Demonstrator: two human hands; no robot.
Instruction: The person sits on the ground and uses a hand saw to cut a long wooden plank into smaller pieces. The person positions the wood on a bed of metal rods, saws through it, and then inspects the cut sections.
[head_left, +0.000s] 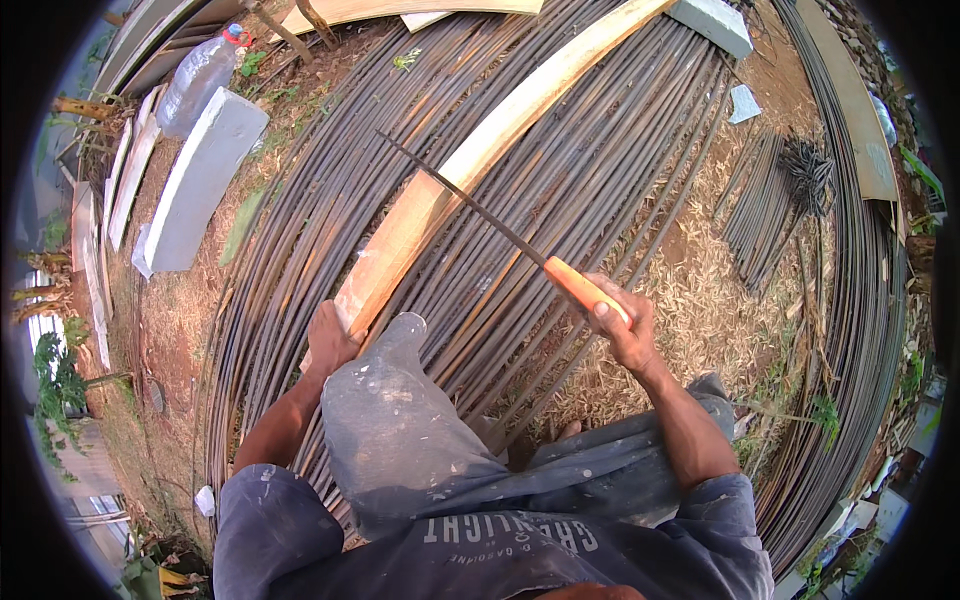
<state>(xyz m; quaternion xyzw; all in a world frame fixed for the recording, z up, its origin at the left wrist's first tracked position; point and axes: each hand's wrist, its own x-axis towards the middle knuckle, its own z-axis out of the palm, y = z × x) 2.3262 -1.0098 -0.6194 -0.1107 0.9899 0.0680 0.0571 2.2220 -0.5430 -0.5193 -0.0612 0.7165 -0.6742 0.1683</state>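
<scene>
A long wooden plank [395,250] lies diagonally over a bed of steel bars [560,220], pale at its far end and pinker at the near end. My left hand [330,335] grips that near end, beside my bent knee. My right hand [620,320] is closed on the orange handle of a hand saw [585,288]. The saw's thin dark blade [500,227] lies across the plank at the border between the pale and pinker parts; whether its teeth are in a cut I cannot tell.
A grey-white block [195,180] and a plastic bottle [195,80] sit at the left, near scattered boards. Another block [710,22] lies at the top. Bundled bars with a wire tangle [805,175] and a long sheet [850,120] are on the right, over dirt and chips.
</scene>
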